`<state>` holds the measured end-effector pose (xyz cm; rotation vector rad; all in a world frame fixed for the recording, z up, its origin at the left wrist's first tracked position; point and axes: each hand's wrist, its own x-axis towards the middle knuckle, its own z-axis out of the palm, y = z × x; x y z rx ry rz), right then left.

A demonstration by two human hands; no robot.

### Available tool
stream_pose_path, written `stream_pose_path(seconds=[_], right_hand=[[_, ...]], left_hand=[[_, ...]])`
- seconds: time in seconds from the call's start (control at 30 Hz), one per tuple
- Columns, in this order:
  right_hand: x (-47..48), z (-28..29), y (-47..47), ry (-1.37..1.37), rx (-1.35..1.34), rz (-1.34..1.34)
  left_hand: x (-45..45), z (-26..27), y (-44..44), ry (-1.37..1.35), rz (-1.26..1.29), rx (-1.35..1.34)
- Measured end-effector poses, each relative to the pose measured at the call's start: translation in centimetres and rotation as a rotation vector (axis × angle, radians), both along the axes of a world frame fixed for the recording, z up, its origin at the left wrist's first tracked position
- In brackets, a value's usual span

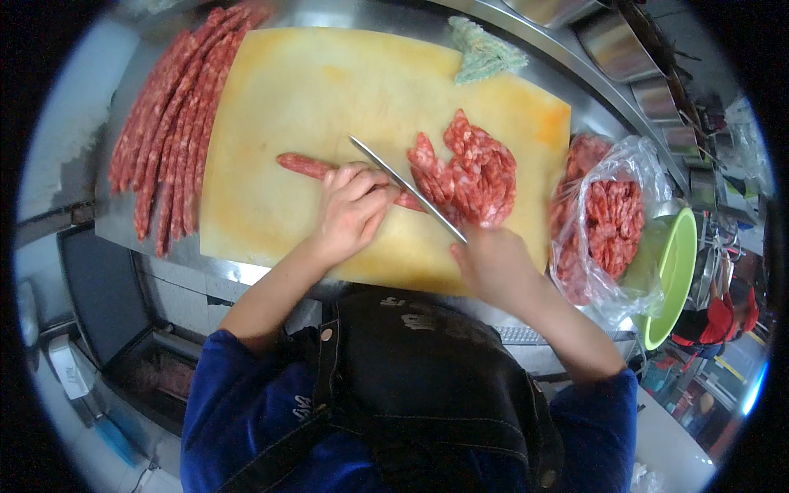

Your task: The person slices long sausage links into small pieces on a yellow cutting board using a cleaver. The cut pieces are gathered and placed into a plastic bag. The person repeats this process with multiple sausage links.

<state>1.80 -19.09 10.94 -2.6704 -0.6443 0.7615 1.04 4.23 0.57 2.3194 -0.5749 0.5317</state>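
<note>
My left hand (359,206) presses a long red sausage (302,165) onto a yellowed cutting board (290,92), fingers curled over it. One end of the sausage sticks out to the left, and a short length shows right of my fingers. In my right hand (499,265), which is blurred, is a knife (407,188). Its narrow blade slants up and left across the sausage, just right of my left fingertips. Beyond the blade lies a pile of sausage slices (478,166). I cannot tell whether the edge is inside the meat.
Whole sausages (179,123) lie side by side left of the board. A clear plastic bag (592,246) of slices and a green basin (675,277) stand at the right. A crumpled greenish cloth (484,52) rests on the board's far edge. Metal containers (616,46) line the back right.
</note>
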Motion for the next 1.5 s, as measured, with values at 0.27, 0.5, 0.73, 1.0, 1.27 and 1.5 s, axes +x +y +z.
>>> stream_pose_path(seconds=[0.27, 0.5, 0.73, 1.0, 1.27, 1.5], right_hand=[[3.0, -0.6, 1.9, 0.027, 0.110, -0.030], [0.3, 1.0, -0.8, 0.094, 0.051, -0.050], [4.9, -0.6, 4.5, 0.233, 0.136, -0.110], [1.3, 0.4, 0.4, 0.134, 0.008, -0.031], [4.3, -1.3, 4.4, 0.161, 0.171, -0.100], [1.5, -0.3, 0.8, 0.117, 0.109, -0.044]], left_hand=[[0.4, -0.1, 0.3, 0.003, 0.022, -0.033], [0.0, -0.3, -0.2, -0.019, 0.021, -0.054], [-0.2, -0.4, 0.1, 0.002, 0.035, -0.050], [-0.1, -0.6, 0.0, -0.008, 0.026, -0.090], [0.2, -0.4, 0.7, 0.010, 0.023, -0.126], [-0.3, -0.7, 0.2, 0.025, 0.013, -0.143]])
